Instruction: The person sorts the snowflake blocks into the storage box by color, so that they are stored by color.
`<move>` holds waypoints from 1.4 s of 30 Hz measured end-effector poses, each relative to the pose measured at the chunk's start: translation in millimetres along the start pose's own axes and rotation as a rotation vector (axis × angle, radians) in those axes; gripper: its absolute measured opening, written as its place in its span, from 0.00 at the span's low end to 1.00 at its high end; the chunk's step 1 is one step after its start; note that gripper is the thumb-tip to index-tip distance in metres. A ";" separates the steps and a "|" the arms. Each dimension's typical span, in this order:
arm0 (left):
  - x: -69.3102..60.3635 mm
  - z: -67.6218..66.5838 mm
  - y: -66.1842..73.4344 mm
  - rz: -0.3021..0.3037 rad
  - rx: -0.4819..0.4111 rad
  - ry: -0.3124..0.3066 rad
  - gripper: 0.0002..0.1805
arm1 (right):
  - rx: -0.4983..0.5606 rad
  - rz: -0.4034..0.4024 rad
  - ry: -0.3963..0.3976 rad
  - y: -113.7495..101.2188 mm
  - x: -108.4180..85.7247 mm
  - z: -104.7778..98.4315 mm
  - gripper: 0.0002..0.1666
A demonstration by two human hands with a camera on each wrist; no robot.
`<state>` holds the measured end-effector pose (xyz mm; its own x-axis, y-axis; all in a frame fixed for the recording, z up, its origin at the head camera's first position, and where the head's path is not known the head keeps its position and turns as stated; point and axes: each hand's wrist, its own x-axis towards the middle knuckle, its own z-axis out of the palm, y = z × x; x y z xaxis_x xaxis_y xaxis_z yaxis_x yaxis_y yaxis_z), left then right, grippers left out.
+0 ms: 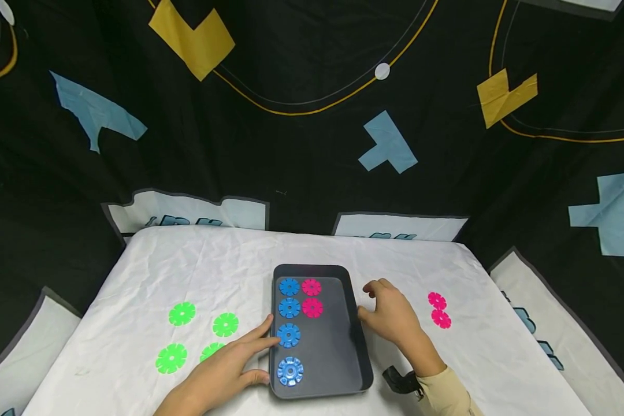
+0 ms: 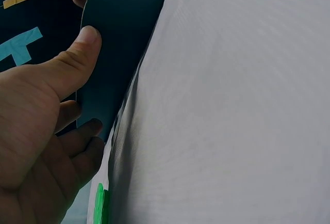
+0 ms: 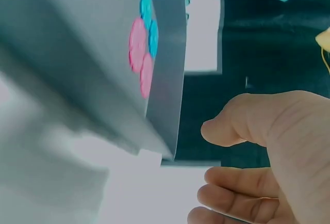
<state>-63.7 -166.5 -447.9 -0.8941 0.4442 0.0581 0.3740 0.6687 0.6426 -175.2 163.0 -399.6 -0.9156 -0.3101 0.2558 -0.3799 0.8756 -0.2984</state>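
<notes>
A dark grey rectangular tray (image 1: 335, 346) lies on the white cloth. Along its left side runs a column of several blue notched discs (image 1: 289, 308), with two pink notched discs (image 1: 312, 308) beside the upper ones. My left hand (image 1: 223, 367) touches the tray's left rim with fingers extended; one fingertip reaches over the rim near a blue disc. In the left wrist view its thumb (image 2: 85, 53) rests against the tray's outer wall. My right hand (image 1: 392, 312) is just off the tray's right edge, fingers loosely bent, holding nothing, as the right wrist view also shows.
Several green notched discs (image 1: 181, 314) lie on the cloth left of the tray, one partly behind my left hand. Two more pink discs (image 1: 440, 318) lie to the right. A black curtain (image 1: 291, 162) with taped shapes hangs behind the table.
</notes>
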 end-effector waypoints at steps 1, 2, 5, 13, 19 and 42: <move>0.1 0.0 0.1 0.001 0.001 0.001 0.38 | 0.000 0.005 0.008 3.9 -1.7 -1.2 0.21; 0.1 0.0 0.2 0.001 0.002 0.001 0.38 | 0.002 0.008 0.015 7.8 -3.5 -2.4 0.21; 0.3 -0.3 0.5 0.004 0.003 0.001 0.38 | 0.007 0.028 0.027 18.7 -9.2 -5.5 0.20; 0.4 -1.2 1.8 -0.001 0.009 -0.002 0.38 | 0.020 0.110 0.046 49.5 -23.2 -9.4 0.21; -0.1 -0.6 0.8 0.001 0.014 0.007 0.38 | 0.027 0.175 0.052 75.0 -33.4 -14.0 0.21; -2.1 0.8 0.7 0.010 0.018 0.020 0.37 | -0.019 0.454 -0.102 150.1 -57.9 -12.6 0.37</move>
<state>-61.4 -166.5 -448.2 -0.8949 0.4390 0.0804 0.3874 0.6748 0.6282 -177.6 317.0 -447.5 -0.9973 0.0720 0.0112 0.0639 0.9376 -0.3418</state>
